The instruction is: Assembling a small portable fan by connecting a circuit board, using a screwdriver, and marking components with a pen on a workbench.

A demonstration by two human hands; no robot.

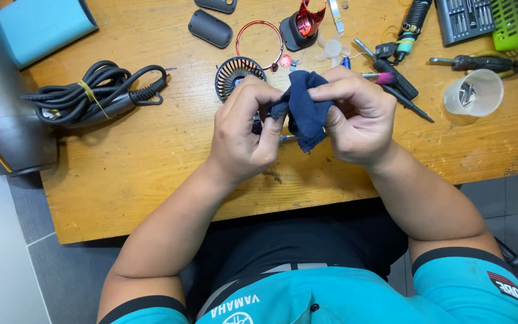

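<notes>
Pinching a dark blue cloth [305, 111] between them, left hand [244, 129] and right hand [355, 117] are both curled shut above the wooden tabletop [151, 156], cloth bunched between the fingertips.

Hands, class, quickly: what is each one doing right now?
Left hand: closed, pinching the dark blue cloth and a small dark part hidden under it.
Right hand: closed on the same cloth.

In my fingers is a dark navy cloth [305, 111], above a worn honey-yellow wooden table [151, 162] strewn with a black coiled cable [91, 90], a red wire ring [260, 39], a black slotted grille [235, 73] and a lime-green basket [514, 24].
</notes>
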